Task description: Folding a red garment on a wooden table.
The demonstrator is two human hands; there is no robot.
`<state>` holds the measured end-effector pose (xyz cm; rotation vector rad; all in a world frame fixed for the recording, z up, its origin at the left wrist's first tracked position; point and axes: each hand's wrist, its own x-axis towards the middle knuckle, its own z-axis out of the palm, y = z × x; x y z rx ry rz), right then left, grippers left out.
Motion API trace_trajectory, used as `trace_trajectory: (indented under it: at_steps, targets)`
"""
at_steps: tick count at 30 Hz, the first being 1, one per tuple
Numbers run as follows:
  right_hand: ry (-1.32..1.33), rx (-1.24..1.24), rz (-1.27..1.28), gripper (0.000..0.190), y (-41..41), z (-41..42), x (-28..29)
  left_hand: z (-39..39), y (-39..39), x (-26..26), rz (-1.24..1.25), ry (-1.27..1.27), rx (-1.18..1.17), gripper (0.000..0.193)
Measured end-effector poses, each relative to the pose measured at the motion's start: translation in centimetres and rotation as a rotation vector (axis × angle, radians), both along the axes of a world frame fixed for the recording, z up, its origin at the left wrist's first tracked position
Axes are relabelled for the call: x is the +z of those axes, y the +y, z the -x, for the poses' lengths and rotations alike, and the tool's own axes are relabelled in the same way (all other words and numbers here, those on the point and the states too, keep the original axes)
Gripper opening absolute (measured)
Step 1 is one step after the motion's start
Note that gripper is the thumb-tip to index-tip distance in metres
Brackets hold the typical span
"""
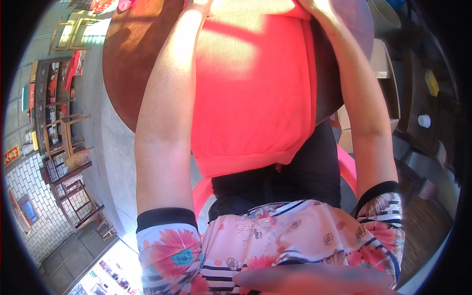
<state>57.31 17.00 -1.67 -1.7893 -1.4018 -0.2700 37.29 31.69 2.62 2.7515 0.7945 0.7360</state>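
Observation:
A red knitted cloth, perhaps a garment, (250,96) lies over the near part of a round brown wooden table (129,70), and its hemmed end hangs down over the person's lap. Both forearms reach forward along its sides. My left hand (199,3) is at the top edge of the picture, beside the cloth's far left part, its fingers cut off. At the far right part of the cloth, my right hand (317,4) is also cut by the top edge. Bright sunlight falls on the far part of the cloth.
An open cardboard box (385,88) stands right of the table, near a pale bucket (383,13). A white cup or lid (424,121) sits on dark furniture. Wooden chairs (68,134) and shelves (55,92) stand at left. Pink seat parts (346,166) flank the person's legs.

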Motion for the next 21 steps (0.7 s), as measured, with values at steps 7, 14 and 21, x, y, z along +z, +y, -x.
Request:
trace_trajectory:
  at_steps: [7, 14, 21]
  targets:
    - [-0.176, 0.198, 0.126, 0.024, 2.3, -3.7, -0.2, -1.0, -0.4, 0.5, -0.088, 0.046, 0.009, 0.029]
    - [-0.036, 0.190, 0.089, 0.020, 0.4, -2.1, 1.4, -2.1, -0.2, 0.7, -0.129, 0.075, 0.001, 0.029]
    - [-0.121, -0.008, 0.093, 0.018, 0.3, 0.3, 1.9, -2.9, 0.3, 0.7, -0.195, 0.098, -0.005, 0.030]
